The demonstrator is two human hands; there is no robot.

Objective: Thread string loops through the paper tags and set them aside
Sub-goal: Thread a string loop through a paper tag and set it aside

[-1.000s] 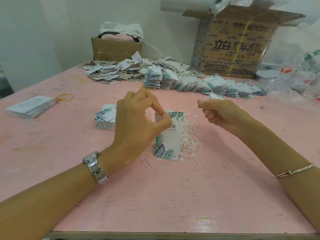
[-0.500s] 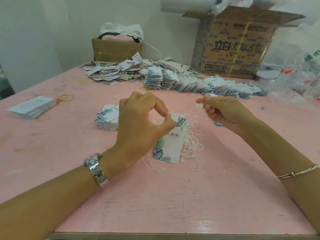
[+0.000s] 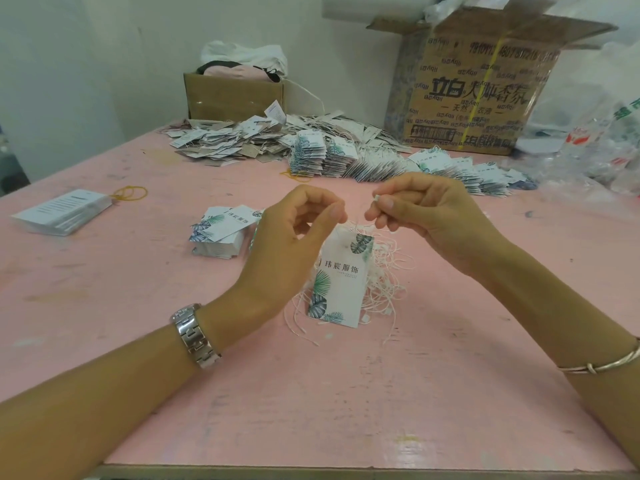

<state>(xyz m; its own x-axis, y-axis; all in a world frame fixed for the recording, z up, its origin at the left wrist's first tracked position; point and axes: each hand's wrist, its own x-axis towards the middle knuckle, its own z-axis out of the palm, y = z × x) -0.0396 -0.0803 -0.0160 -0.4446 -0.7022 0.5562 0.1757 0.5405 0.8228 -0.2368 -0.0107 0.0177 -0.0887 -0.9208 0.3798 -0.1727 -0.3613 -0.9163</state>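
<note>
A white paper tag (image 3: 341, 278) with green leaf prints hangs upright in the middle, above a tangle of white string loops (image 3: 384, 271) on the pink table (image 3: 311, 393). My left hand (image 3: 294, 244) pinches the thin string at the tag's top between thumb and forefinger. My right hand (image 3: 426, 213) pinches the string's white end piece, a little to the right of the left fingertips. A small stack of unthreaded tags (image 3: 221, 233) lies left of my left hand. Rows of threaded tags (image 3: 381, 161) lie farther back.
A heap of loose tags (image 3: 225, 140) and a small brown box (image 3: 235, 95) sit at the back left; a large printed carton (image 3: 478, 88) and plastic bags (image 3: 595, 143) at the back right. A white card stack (image 3: 62, 211) with yellow rubber bands (image 3: 130, 194) lies far left.
My hands have come closer together and lifted slightly. The tag, earlier partly behind my left hand, now hangs in full view from the string between them.
</note>
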